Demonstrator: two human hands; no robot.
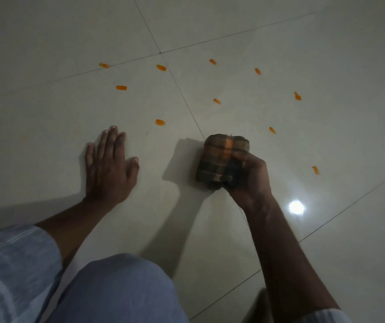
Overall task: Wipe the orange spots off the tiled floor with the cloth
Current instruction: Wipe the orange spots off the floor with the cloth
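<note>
Several orange spots are scattered across the pale tiled floor, in an arc beyond both hands. My right hand grips a folded, dark checked cloth with an orange stripe, held just above or on the floor at centre right. The nearest spots to the cloth lie at its upper right and at the far right. My left hand rests flat on the floor with fingers straight, to the left of the cloth.
My knee in light blue fabric fills the lower middle. A bright light reflection shines on the tile right of my right forearm. Dark grout lines cross the floor.
</note>
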